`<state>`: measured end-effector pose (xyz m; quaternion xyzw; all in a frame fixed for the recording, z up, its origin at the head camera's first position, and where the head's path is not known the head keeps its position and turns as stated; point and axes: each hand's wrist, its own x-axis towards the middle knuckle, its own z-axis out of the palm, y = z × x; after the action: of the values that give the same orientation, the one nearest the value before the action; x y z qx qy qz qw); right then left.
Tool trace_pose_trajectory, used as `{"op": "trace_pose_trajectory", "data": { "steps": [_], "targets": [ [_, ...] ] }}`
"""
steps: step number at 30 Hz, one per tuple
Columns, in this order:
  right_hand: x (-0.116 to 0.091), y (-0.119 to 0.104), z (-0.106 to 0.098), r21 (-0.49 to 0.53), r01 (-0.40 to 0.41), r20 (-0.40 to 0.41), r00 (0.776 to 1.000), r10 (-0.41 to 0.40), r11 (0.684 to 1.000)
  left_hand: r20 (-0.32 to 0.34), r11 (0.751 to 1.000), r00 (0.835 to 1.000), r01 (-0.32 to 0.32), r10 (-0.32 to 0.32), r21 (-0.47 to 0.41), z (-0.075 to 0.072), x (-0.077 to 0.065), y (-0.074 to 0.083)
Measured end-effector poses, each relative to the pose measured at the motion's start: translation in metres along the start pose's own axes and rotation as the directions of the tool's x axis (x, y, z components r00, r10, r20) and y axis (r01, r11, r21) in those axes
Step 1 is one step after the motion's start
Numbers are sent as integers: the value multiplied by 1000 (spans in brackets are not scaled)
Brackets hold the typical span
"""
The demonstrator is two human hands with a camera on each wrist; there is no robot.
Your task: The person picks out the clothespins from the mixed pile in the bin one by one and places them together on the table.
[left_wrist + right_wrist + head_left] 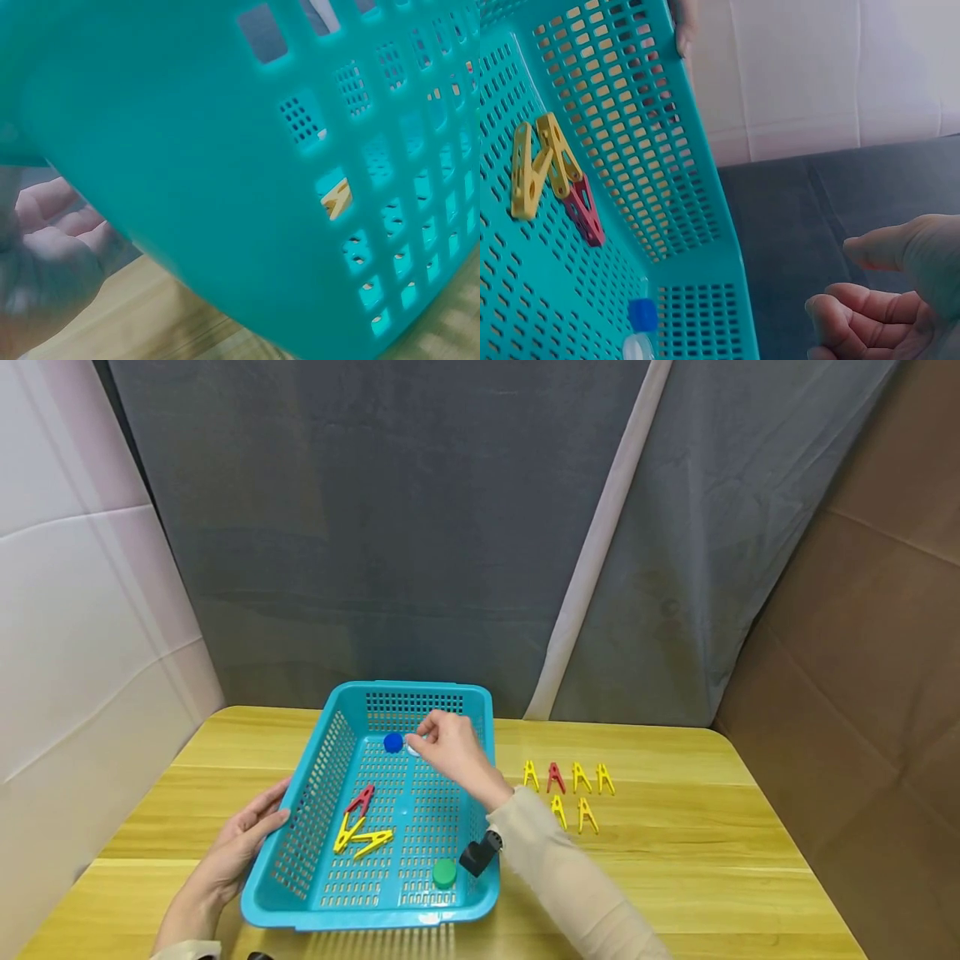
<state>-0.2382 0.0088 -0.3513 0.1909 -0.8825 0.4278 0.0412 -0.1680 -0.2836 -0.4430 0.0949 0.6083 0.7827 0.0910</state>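
Observation:
A blue-green plastic basket [390, 920] stands slightly tilted on the table. My left hand [232, 847] holds its left rim, with the thumb over the edge. Over the far part of the basket is my right hand [453, 752], its thumb and fingertips apart with nothing between them in the right wrist view. Below it a white bottle cap [637, 347] lies beside a blue bottle cap [393, 742]. Also inside are a red clothespin [362, 800], two yellow clothespins [372, 842] and a green bottle cap [444, 873].
Right of the basket, several yellow clothespins [587, 816] and one red clothespin [555, 777] lie in two rows on the wooden table [690, 843]. Grey cloth [412, 527] hangs behind the table, with a white cloth at left and a brown one at right.

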Motion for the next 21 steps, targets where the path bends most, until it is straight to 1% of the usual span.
{"op": "trace_pose_trajectory", "data": {
  "steps": [2, 6, 11, 16, 21],
  "targets": [
    [1, -2, 4, 7, -20, 28, 999, 20, 1000, 1, 1000, 1000, -2, 2, 2, 0, 0, 0],
    [3, -4, 12, 12, -18, 70, 997, 17, 1000, 11, 1000, 1000, -8, 8, -1, 0, -1, 0],
    [6, -5, 21, 18, 3, 125, 992, -5, 1000, 21, 1000, 1000, -16, 16, -3, 0, -1, -1],
    [9, -5, 30, 22, 42, 172, 984, -45, 999, 10, 1000, 1000, -20, 20, 12, 0, -1, -1],
    [12, -5, 38, 26, 54, 193, 979, -58, 998, -1, 1000, 1000, -17, 17, 19, 0, -1, -1]
  ]
}}
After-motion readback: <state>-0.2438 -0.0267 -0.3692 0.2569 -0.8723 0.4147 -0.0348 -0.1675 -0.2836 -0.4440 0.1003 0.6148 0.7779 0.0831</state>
